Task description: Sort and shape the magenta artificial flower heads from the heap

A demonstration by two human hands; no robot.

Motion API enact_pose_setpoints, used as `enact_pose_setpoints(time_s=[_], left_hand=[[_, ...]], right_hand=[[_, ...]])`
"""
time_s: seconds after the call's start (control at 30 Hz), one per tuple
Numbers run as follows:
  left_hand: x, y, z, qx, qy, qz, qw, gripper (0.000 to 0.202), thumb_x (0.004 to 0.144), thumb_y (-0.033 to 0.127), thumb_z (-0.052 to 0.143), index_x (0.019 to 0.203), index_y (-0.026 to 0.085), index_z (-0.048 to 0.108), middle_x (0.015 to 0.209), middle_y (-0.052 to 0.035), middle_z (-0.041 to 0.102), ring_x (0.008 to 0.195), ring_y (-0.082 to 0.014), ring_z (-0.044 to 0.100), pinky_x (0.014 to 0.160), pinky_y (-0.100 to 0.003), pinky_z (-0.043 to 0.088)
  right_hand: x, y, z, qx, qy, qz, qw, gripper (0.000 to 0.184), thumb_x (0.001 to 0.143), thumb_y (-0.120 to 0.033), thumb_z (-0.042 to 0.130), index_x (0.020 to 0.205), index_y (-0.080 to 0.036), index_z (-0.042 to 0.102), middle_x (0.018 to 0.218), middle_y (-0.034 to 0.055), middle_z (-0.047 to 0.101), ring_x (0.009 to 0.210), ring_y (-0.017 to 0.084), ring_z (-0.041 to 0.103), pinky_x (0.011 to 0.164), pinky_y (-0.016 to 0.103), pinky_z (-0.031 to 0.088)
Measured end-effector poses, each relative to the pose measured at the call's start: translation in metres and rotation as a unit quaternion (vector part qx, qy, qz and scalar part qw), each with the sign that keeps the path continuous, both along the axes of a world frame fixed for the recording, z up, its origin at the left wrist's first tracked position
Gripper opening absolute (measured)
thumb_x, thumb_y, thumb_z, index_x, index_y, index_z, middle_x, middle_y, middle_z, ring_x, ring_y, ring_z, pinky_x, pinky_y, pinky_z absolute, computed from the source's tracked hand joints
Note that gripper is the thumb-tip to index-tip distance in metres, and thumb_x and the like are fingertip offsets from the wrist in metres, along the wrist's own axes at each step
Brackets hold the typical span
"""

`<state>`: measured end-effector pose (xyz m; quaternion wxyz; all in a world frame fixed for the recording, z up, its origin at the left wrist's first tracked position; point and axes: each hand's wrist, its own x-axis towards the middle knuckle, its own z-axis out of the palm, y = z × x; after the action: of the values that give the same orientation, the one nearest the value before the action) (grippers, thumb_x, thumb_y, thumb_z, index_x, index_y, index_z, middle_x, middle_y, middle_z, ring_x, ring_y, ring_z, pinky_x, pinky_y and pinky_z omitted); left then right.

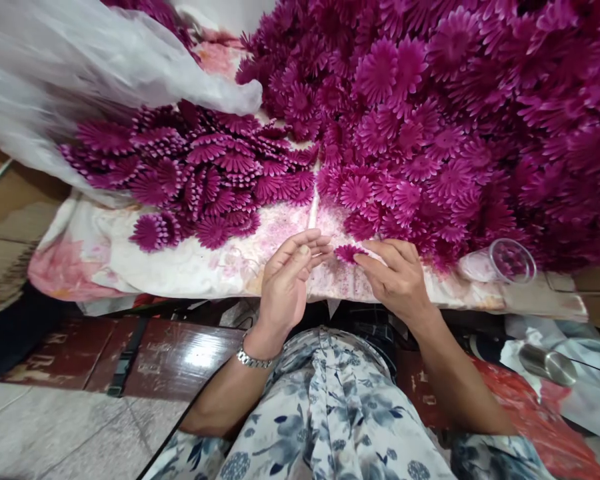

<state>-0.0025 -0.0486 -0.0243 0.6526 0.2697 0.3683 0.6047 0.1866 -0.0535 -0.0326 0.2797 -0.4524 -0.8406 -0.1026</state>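
Now the right hand [399,273] pinches a flower [348,253].

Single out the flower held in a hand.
The magenta flower pinched by the right hand, in the gap between both hands; the other flowers in view lie massed in piles.

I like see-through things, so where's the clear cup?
In the head view, the clear cup is on the right, past the right hand, at the near edge of the big purple flower pile.

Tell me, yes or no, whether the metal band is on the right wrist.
No, the metal band is around the left wrist, and the right wrist is bare.
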Motion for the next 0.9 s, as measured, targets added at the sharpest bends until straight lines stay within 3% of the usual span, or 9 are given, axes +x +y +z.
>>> enact_pose_setpoints(time_s=[0.1, 0.23, 0.3, 0.4, 0.5, 0.6, 0.7, 0.77, 0.9], left_hand=[[0.008, -0.002, 0.007, -0.076, -0.050, 0.014, 0.996, 0.020, 0.079, 0.021, 0.061, 0.098, 0.016, 0.064, 0.093, -0.0050, 0.069, 0.086, -0.0139, 0.064, 0.084, -0.029, 0.050], [0.018, 0.002, 0.021, -0.193, -0.152, -0.088, 0.965, 0.023, 0.086, 0.033, 0.052, 0.092, 0.015, 0.064, 0.077, -0.0046, 0.067, 0.063, -0.0117, 0.060, 0.061, -0.025, 0.050], [0.023, 0.007, 0.024, -0.188, -0.168, -0.086, 0.964, 0.028, 0.084, 0.039, 0.053, 0.079, 0.014, 0.064, 0.069, -0.0044, 0.065, 0.058, -0.0116, 0.058, 0.056, -0.023, 0.046], [0.026, 0.015, 0.020, -0.123, -0.111, -0.008, 0.986, 0.044, 0.078, 0.052, 0.058, 0.055, 0.014, 0.056, 0.054, -0.0018, 0.057, 0.054, -0.0111, 0.056, 0.056, -0.023, 0.045], [0.023, 0.023, 0.013, -0.090, -0.090, 0.037, 0.991, 0.056, 0.074, 0.063, 0.054, 0.044, 0.017, 0.042, 0.039, 0.0034, 0.041, 0.040, -0.0089, 0.047, 0.049, -0.024, 0.041], [0.019, 0.026, 0.013, -0.069, -0.088, 0.053, 0.992, 0.061, 0.071, 0.067, 0.053, 0.041, 0.019, 0.031, 0.034, 0.0076, 0.026, 0.028, -0.0057, 0.031, 0.038, -0.023, 0.030], [0.016, 0.026, 0.017, -0.053, -0.084, 0.050, 0.994, 0.061, 0.071, 0.067, 0.054, 0.041, 0.019, 0.031, 0.032, 0.0079, 0.024, 0.025, -0.0044, 0.025, 0.033, -0.021, 0.020], [0.015, 0.026, 0.018, -0.042, -0.063, 0.052, 0.996, 0.057, 0.073, 0.065, 0.054, 0.043, 0.018, 0.041, 0.031, 0.0080, 0.025, 0.025, -0.0042, 0.024, 0.033, -0.021, 0.017], [0.017, 0.027, 0.019, -0.025, -0.022, 0.056, 0.998, 0.037, 0.079, 0.049, 0.057, 0.090, 0.015, 0.067, 0.036, 0.0073, 0.042, 0.029, -0.0051, 0.029, 0.033, -0.019, 0.019]], right_hand=[[-0.009, 0.000, 0.002, 0.047, 0.076, -0.005, 0.996, 0.022, 0.080, -0.013, 0.061, 0.097, -0.025, 0.066, 0.095, 0.0032, 0.070, 0.088, 0.017, 0.057, 0.076, 0.032, 0.046], [-0.028, -0.005, 0.003, 0.068, 0.104, 0.042, 0.991, 0.025, 0.079, -0.011, 0.061, 0.100, -0.023, 0.065, 0.091, 0.0040, 0.071, 0.086, 0.017, 0.058, 0.078, 0.033, 0.046], [-0.039, -0.007, 0.001, 0.062, 0.101, 0.062, 0.991, 0.026, 0.080, -0.009, 0.058, 0.101, -0.022, 0.065, 0.090, 0.0035, 0.072, 0.087, 0.017, 0.059, 0.082, 0.036, 0.044], [-0.049, -0.008, 0.003, 0.019, 0.108, 0.101, 0.989, 0.032, 0.081, -0.007, 0.055, 0.107, -0.024, 0.064, 0.093, 0.0020, 0.072, 0.090, 0.017, 0.061, 0.089, 0.039, 0.042], [-0.047, -0.006, 0.009, -0.007, 0.158, 0.165, 0.973, 0.039, 0.079, -0.007, 0.058, 0.113, -0.024, 0.061, 0.096, 0.0051, 0.071, 0.091, 0.019, 0.062, 0.085, 0.040, 0.048], [-0.040, -0.001, 0.013, 0.006, 0.206, 0.149, 0.967, 0.043, 0.078, -0.005, 0.058, 0.116, -0.024, 0.060, 0.092, 0.0065, 0.069, 0.085, 0.020, 0.063, 0.078, 0.039, 0.051], [-0.039, 0.006, 0.014, 0.004, 0.205, 0.130, 0.970, 0.042, 0.079, -0.006, 0.055, 0.118, -0.024, 0.059, 0.090, 0.0066, 0.067, 0.081, 0.019, 0.063, 0.073, 0.036, 0.052], [-0.042, 0.010, 0.017, -0.001, 0.206, 0.130, 0.970, 0.040, 0.082, -0.009, 0.053, 0.120, -0.022, 0.058, 0.091, 0.0075, 0.068, 0.081, 0.020, 0.063, 0.072, 0.035, 0.052], [-0.056, 0.030, 0.031, -0.048, 0.270, 0.067, 0.959, 0.038, 0.090, -0.022, 0.042, 0.127, -0.020, 0.052, 0.097, 0.0085, 0.068, 0.087, 0.020, 0.064, 0.079, 0.037, 0.053]])
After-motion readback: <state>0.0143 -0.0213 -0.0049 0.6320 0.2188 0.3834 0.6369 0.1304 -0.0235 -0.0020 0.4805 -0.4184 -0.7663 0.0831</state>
